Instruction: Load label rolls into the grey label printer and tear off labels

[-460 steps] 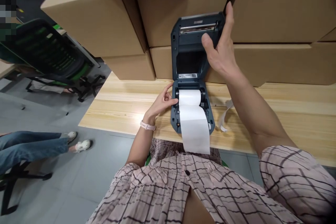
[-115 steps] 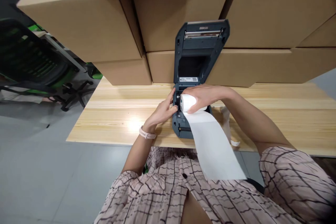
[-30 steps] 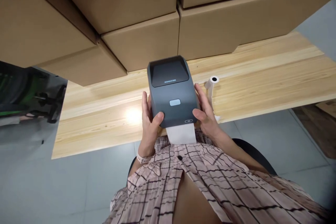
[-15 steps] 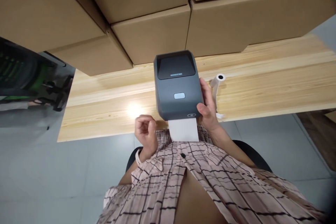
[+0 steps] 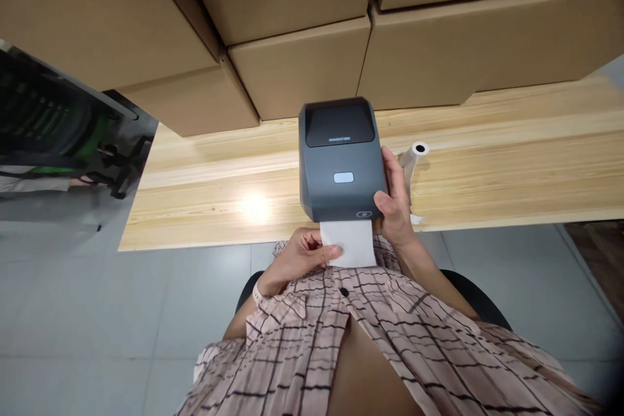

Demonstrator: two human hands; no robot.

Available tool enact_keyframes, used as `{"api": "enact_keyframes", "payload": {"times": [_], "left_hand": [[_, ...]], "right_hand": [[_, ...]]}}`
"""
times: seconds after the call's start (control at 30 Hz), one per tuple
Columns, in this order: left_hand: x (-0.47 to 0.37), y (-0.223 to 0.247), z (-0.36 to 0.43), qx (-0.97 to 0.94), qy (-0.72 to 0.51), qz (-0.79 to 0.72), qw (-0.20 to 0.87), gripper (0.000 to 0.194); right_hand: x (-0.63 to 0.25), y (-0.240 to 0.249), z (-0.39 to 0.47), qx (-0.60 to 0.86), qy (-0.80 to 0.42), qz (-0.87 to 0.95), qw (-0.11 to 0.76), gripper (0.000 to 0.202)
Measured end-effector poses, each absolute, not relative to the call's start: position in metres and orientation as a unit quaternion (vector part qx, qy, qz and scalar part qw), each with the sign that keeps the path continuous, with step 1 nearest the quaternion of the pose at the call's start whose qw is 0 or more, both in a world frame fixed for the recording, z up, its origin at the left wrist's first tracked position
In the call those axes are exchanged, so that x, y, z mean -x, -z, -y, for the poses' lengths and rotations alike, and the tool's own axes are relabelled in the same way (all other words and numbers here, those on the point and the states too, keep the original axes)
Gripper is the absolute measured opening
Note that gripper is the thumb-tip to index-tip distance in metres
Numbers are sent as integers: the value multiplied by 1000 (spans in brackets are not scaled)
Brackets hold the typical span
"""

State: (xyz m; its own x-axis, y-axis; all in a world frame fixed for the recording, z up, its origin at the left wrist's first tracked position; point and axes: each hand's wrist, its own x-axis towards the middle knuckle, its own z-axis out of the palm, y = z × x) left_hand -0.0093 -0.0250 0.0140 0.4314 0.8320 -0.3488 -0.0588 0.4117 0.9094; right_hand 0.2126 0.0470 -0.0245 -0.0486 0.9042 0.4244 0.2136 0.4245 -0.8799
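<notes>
A dark grey-blue label printer (image 5: 344, 166) with a black window on top stands near the table's front edge. White label paper (image 5: 353, 242) comes out of its front and hangs over the edge toward my lap. My left hand (image 5: 309, 252) pinches the paper's left side, thumb on top and fingers beneath. On the printer's right side rests my right hand (image 5: 396, 205), thumb at the front corner and fingers along the side, gripping it. Just right of that hand lies a white paper roll (image 5: 414, 153) with a dark core and a loose strip, partly hidden by the hand.
Large cardboard boxes (image 5: 302, 71) are stacked along the back of the wooden table (image 5: 511, 162). Dark equipment with black legs (image 5: 119, 166) is on the floor at the left. A black chair (image 5: 470, 296) is behind me.
My left hand has moved right from beside the printer and closed on the label paper. My right hand stays on the printer. The whole view has shifted slightly.
</notes>
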Motion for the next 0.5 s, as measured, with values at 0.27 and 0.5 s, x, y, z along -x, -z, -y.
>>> {"api": "enact_keyframes", "payload": {"times": [0.27, 0.5], "left_hand": [[32, -11, 17, -552, -519, -562, 331, 29], [31, -3, 0, -649, -535, -509, 183, 63]], "right_hand": [[-219, -37, -41, 417, 4, 819, 394, 45], [-210, -59, -53, 418, -99, 816, 386, 32]]}}
